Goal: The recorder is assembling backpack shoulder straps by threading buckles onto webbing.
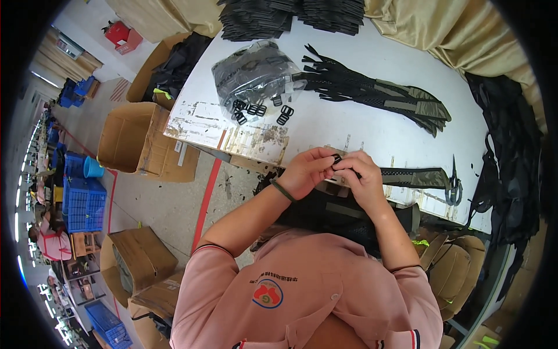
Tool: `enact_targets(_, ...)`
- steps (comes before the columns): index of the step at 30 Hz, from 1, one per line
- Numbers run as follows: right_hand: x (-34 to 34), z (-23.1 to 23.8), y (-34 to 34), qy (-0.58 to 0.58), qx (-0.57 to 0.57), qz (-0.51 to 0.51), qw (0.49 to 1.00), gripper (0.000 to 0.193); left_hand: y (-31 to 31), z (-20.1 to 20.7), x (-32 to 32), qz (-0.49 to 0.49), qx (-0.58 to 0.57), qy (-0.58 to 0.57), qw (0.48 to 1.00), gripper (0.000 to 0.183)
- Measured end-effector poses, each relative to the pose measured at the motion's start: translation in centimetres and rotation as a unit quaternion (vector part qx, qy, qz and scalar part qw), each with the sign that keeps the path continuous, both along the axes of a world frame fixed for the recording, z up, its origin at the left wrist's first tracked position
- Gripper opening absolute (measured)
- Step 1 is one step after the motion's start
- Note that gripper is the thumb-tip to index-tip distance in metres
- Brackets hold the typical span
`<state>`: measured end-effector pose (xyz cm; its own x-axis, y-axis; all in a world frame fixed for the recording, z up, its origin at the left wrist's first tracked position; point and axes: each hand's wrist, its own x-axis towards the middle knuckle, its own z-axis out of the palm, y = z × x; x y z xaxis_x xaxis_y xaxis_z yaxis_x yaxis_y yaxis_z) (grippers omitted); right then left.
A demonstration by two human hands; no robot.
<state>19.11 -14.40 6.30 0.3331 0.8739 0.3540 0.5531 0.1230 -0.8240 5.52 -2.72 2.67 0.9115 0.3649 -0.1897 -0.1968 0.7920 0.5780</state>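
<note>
Near the table's front edge my two hands meet fingertip to fingertip. My left hand (310, 173) is closed in a pinch on a small black buckle (336, 159), mostly hidden by the fingers. My right hand (363, 177) pinches the narrow end of a black and olive mesh shoulder strap (415, 177), whose wide part lies along the edge to the right. Beyond the strap's far end rests a pair of scissors (453, 189). Several loose black slide buckles (256, 109) lie on the table beside a clear plastic bag (256, 72) of dark parts.
A pile of similar straps (378, 96) spreads across the white table (343, 125). Stacked black pieces (256, 20) stand at the back. Dark fabric (511, 157) hangs at the right. Cardboard boxes (131, 139) and blue crates (84, 200) sit on the floor at the left.
</note>
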Motion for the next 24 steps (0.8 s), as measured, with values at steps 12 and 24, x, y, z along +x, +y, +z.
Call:
enact_targets(12, -0.5, 1.9, -0.4, 0.308, -0.037, 0.042, 0.95, 0.017, -0.9, 1.5, 1.2, 0.087, 0.246, 0.076, 0.962, 0.008)
enact_targets(24, -0.2, 0.3, -0.2, 0.399, -0.061, -0.009, 0.915, 0.025, -1.5, 1.2, 0.1, 0.101, 0.377, 0.047, 0.92, 0.009)
